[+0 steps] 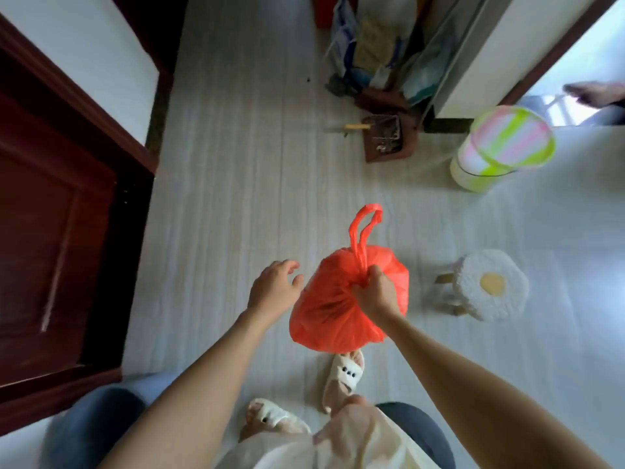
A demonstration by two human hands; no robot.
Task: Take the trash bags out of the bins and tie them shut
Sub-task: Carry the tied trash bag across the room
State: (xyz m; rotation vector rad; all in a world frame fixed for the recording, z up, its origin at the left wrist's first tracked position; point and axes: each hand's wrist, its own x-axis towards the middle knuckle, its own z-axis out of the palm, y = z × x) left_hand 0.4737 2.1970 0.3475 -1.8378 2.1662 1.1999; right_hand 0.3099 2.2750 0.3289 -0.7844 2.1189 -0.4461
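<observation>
Your right hand (375, 292) has its grip closed round the gathered neck of the red trash bag (341, 309), hanging above the floor; left hand (275, 287) open beside it. Thin, soft plastic, probably light: hold the neck, tie the loops (365, 228).

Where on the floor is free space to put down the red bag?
The right hand grips the red bag by its neck; the left hand is open. Bare floor lies between the dark door and the bag, and between the striped bin and the stool. The far corner around the dustpan is crowded.
</observation>
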